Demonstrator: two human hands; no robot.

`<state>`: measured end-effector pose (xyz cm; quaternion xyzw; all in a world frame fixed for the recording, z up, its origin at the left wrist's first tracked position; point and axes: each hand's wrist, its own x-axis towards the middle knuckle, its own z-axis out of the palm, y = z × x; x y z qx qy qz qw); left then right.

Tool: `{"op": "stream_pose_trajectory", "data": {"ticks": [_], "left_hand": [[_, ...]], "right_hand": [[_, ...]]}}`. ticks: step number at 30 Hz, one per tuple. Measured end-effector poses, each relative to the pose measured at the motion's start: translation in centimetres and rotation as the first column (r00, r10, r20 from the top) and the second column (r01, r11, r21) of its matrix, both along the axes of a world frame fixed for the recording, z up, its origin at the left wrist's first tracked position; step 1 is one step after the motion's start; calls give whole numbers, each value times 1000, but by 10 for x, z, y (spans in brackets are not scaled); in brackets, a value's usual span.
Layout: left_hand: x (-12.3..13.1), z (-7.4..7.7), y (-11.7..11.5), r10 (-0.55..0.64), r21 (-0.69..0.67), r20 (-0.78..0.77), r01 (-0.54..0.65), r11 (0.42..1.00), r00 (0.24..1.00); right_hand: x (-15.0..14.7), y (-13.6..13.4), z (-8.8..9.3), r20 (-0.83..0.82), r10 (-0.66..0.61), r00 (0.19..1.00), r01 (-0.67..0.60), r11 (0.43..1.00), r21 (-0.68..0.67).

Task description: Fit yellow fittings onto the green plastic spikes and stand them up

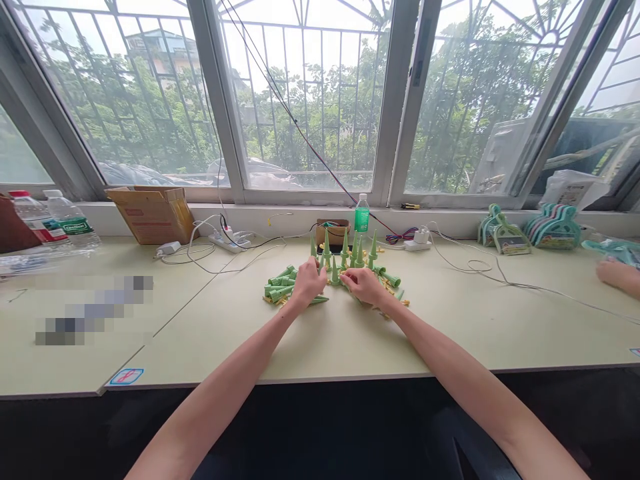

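My left hand (pixel 309 281) is closed around a green cone-shaped spike (pixel 322 261), whose pointed end shows beside the fingers. Close by on the right, my right hand (pixel 364 285) pinches at its fingertips what looks like a small yellow piece (pixel 343 273), partly hidden. Between the hands a green spike (pixel 335 272) stands upright, point up. Several more upright spikes (pixel 345 248) stand just behind. Loose green spikes (pixel 280 285) lie in a pile left of my left hand, with small yellow pieces among them. Other green spikes (pixel 390 277) lie beyond my right wrist.
Behind the spikes stand a small brown box (pixel 333 233) and a green-labelled bottle (pixel 361 215). White cables and a power strip (pixel 230 240) run along the back. Green hangers (pixel 553 227) are at the right, near another person's hand (pixel 617 275). A cardboard box (pixel 153 215) sits back left.
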<state>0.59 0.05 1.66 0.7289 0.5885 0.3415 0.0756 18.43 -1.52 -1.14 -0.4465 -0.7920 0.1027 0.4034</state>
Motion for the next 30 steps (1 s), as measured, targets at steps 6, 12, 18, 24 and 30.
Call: {"op": "stream_pose_trajectory", "data": {"ticks": [6,12,18,24,30], "left_hand": [[6,-5,2,-21,-18,191,25,1000,981],[10,-12,2,-45,-129,207,73,989,977],[11,-14,2,-94,-216,234,146,965,968],[11,-15,0,-122,-274,334,220,936,935],[12,-12,-3,-95,-295,376,217,931,922]], "right_hand": [[1,1,-1,-3,0,1000,0,1000,-8],[3,6,-4,11,-82,997,82,996,35],[3,6,-4,48,-78,996,77,997,19],[3,6,-4,63,-85,994,84,996,12],[3,5,-4,41,-66,997,66,998,4]]}}
